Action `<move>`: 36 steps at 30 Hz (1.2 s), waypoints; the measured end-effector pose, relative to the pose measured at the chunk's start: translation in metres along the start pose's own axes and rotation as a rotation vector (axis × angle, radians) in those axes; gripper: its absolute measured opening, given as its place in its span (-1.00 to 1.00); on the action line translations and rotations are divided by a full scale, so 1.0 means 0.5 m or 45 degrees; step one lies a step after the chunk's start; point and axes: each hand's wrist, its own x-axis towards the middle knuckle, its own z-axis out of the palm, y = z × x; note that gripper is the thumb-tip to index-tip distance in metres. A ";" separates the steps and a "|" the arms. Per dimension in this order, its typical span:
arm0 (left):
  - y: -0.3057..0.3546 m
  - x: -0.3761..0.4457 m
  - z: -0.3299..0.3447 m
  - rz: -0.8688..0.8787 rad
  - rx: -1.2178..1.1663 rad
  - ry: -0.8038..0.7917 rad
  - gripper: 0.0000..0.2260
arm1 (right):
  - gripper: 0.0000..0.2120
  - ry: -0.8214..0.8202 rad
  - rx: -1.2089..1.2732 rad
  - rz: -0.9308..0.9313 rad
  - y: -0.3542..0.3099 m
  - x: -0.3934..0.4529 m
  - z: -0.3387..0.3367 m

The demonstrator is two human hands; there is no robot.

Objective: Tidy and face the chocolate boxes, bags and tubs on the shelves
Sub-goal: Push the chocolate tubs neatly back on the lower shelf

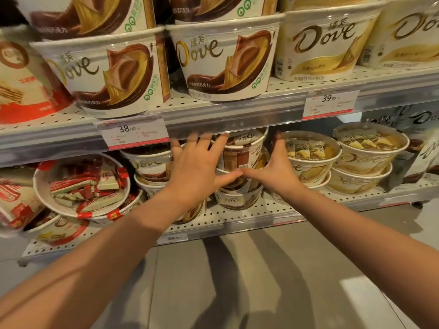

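Glossy round tub point(240, 155) between both hands point(235, 173)

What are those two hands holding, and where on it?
Both hands, left and right, hold the upper brown Dove tub in the middle stack by its opposite sides.

Both bare forearms reach forward, converging. The left hand point(197, 167) spreads its blurred fingers wide; the right hand point(276, 167) seems likewise open, thumbs nearly touching.

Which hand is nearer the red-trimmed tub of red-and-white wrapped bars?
Left. The left hand is nearer the red-trimmed tub, just to its right; the right hand is further right.
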 end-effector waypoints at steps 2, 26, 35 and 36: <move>0.010 0.017 -0.003 -0.081 -0.036 -0.011 -0.27 | 0.09 -0.093 0.022 -0.013 -0.004 0.015 0.004; 0.007 0.030 -0.023 0.012 -0.282 -0.095 -0.65 | -0.09 0.343 -0.030 -0.131 0.020 0.004 0.094; 0.003 0.017 -0.029 0.101 -0.390 -0.040 -0.78 | 0.14 0.181 -0.094 -0.119 0.020 0.010 0.059; 0.002 0.018 -0.028 0.110 -0.378 -0.036 -0.79 | 0.17 0.140 -0.139 -0.137 0.020 0.011 0.057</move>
